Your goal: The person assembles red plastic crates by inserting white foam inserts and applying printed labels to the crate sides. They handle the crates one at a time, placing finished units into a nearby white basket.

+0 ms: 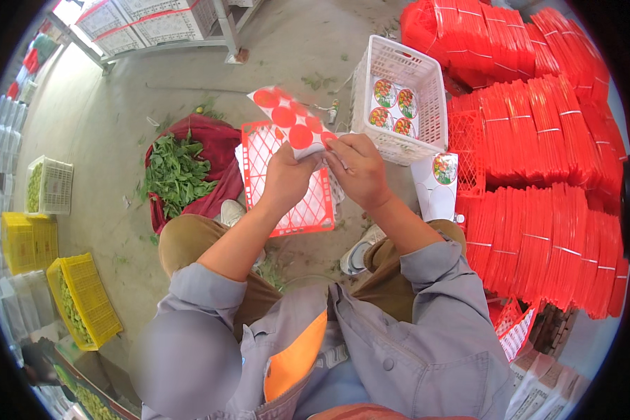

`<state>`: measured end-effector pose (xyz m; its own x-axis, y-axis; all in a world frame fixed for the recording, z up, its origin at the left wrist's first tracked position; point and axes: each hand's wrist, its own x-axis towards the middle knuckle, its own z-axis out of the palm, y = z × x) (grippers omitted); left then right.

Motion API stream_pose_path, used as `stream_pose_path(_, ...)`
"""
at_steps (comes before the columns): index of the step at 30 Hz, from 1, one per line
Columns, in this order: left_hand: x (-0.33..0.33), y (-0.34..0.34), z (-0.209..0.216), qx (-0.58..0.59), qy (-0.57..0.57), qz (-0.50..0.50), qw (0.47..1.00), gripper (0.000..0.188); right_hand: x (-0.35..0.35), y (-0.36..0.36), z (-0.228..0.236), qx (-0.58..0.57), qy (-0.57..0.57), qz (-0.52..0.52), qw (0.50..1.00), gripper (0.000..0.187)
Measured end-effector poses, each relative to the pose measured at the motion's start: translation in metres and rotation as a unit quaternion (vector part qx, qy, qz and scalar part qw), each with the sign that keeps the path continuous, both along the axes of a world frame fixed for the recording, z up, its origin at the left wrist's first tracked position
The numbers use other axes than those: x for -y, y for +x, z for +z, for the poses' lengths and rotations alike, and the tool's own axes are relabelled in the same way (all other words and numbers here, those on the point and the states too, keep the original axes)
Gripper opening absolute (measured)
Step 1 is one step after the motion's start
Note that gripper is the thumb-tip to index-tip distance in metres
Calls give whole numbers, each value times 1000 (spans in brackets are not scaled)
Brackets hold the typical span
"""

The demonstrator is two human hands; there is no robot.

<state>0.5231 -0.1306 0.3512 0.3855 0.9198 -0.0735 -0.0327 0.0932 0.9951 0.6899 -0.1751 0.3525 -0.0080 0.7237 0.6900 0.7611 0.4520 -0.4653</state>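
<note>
Both my hands hold a sheet of round red stickers by its near edge. My left hand is closed on it from the left, thumb on top. My right hand pinches the right corner, fingertips close to the left hand's. Beneath them, in front of my knees, lies a red plastic lattice panel or basket with white paper under or inside it. Right of it stands a white slatted crate with sheets of round printed labels inside. Another label sheet lies beside that crate.
Green leaves fill a dark red cloth on the left. Tall stacks of red flat-folded baskets line the right. Farther left are a yellow crate and a white crate of green produce; a metal rack stands ahead.
</note>
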Motion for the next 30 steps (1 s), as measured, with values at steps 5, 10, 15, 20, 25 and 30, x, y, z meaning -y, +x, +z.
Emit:
stream_pose_path(5,-4,-2,-12,0,40,4,999,17,1,-6,6,55,4,3,998,22)
stream_pose_path(10,-3,-9,-14,-48,59,-8,997,16,-2,-5,2,70,13,2,997,20)
stream_pose_path(15,-4,-12,-14,-68,81,8,994,17,-4,-3,-7,17,15,-13,1000,16)
stream_pose_path(20,-6,-14,-18,-93,80,12,992,18,-4,-7,-6,-7,-6,0,1000,18)
stream_pose_path(25,-6,-13,-17,-23,-59,14,998,19,-1,-11,-3,45,5,1,999,20)
stream_pose_path(30,-8,-16,-11,90,-235,-6,968,23,-1,-12,-4,67,15,2,998,24)
